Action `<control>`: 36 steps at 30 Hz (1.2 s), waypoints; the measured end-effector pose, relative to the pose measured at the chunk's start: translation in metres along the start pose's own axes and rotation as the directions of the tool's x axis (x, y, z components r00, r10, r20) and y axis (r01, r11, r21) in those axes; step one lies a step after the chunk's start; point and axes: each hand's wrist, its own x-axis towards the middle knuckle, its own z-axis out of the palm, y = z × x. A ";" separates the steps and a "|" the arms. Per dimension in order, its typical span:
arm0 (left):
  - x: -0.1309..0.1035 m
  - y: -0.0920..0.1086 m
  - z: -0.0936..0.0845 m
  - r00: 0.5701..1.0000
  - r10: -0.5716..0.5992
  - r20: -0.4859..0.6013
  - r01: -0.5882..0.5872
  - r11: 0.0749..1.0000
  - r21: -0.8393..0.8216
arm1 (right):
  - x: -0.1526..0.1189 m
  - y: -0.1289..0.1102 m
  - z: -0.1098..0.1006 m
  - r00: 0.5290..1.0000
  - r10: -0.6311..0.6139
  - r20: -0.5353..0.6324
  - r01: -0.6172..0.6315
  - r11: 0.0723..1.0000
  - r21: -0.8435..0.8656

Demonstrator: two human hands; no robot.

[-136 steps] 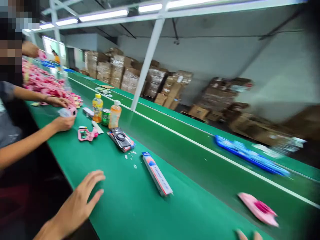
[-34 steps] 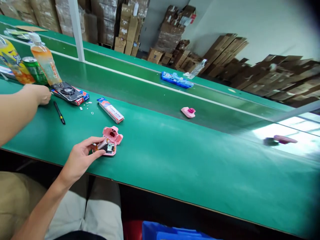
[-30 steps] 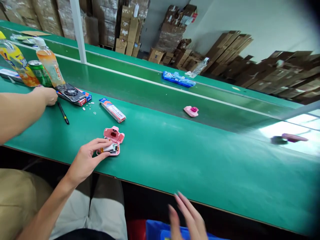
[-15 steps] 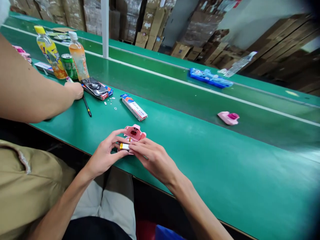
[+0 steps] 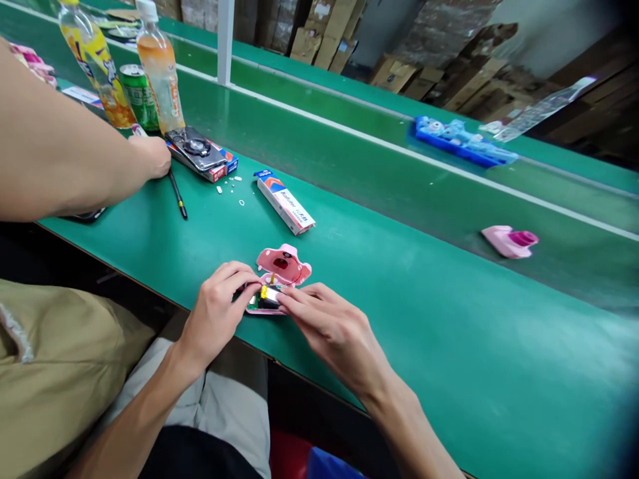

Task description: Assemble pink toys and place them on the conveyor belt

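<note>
Though partly hidden, the pink case [image 5: 295, 267] sat open near the edge of the green bench [image 5: 424, 332].
The left hand [image 5: 215, 311], fingertips drawn narrow, was at the case's left end; the right hand [image 5: 340, 331], fingers close together, touched the battery [image 5: 270, 297] inside the case; whether either gripped could not be told. Beyond the case lay a white carton [image 5: 285, 203].

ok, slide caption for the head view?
Left hand and right hand at an open pink case with exposed electronics, on a green worktop.
</note>
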 end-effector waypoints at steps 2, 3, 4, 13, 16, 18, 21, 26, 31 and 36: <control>0.000 0.000 -0.003 0.999 -0.021 0.024 0.021 1.000 -0.017 | -0.001 0.001 -0.002 0.999 -0.009 0.033 0.010 0.999 -0.034; 0.000 0.000 -0.005 0.999 -0.031 0.038 0.032 0.999 -0.024 | -0.003 0.002 -0.003 0.999 -0.011 0.048 0.013 0.999 -0.046; 0.000 0.000 -0.007 0.998 -0.037 0.053 0.039 0.999 -0.031 | -0.004 0.002 -0.005 0.998 -0.014 0.059 0.017 0.998 -0.054; -0.004 0.000 -0.009 0.992 -0.002 0.123 0.002 1.000 0.002 | -0.007 0.001 -0.004 0.983 -0.069 0.171 0.100 0.978 -0.182; -0.006 0.001 -0.013 0.971 0.045 0.233 -0.050 0.999 0.019 | -0.007 -0.007 -0.002 0.971 -0.096 0.218 0.165 0.931 -0.325; -0.007 0.000 -0.017 0.945 0.080 0.317 -0.099 0.994 0.043 | -0.009 -0.013 -0.001 0.964 -0.072 0.257 0.175 0.896 -0.407; -0.008 -0.001 -0.018 0.925 0.109 0.364 -0.147 0.986 0.078 | -0.013 -0.019 0.002 0.969 -0.030 0.245 0.145 0.873 -0.465; -0.008 -0.003 -0.017 0.922 0.158 0.354 -0.212 0.970 0.119 | -0.020 -0.014 0.022 0.999 -0.002 0.053 0.023 0.921 -0.388; -0.009 -0.006 -0.017 0.926 0.181 0.332 -0.221 0.972 0.085 | -0.037 -0.022 0.034 0.981 0.009 -0.195 -0.083 0.923 -0.375; -0.019 -0.010 -0.010 0.944 0.201 0.263 -0.231 0.969 0.088 | -0.016 0.003 -0.004 0.907 0.246 -0.341 -0.341 0.904 -0.256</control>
